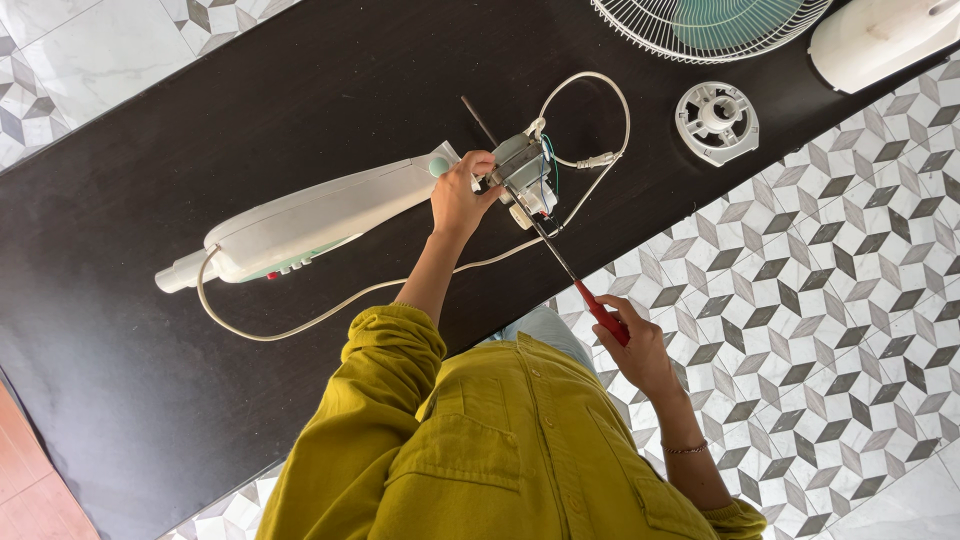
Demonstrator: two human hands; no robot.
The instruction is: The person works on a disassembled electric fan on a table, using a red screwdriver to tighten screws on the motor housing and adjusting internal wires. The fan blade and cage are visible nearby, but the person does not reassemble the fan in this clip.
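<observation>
On the black table (200,120), a little right of centre, sits the bare fan motor (523,178), its thin shaft pointing toward 11 o'clock. The left hand (458,195) is closed around the motor's near side, fingers curled over the metal, pinning it down. The right hand (636,345), at 5 o'clock from the motor and out over the patterned floor tiles (820,330), is wrapped shut around the red handle of a screwdriver (570,268) whose long blade runs up toward 11 o'clock and meets the motor. At 9 o'clock from the motor lies the white fan stand body (310,215), joined to it. A white cord (590,130) loops round the motor from 12 to 3 o'clock. A round white plastic fitting (716,122) rests at 2 o'clock, with the fan grille (640,28) beyond it at the table's far edge.
</observation>
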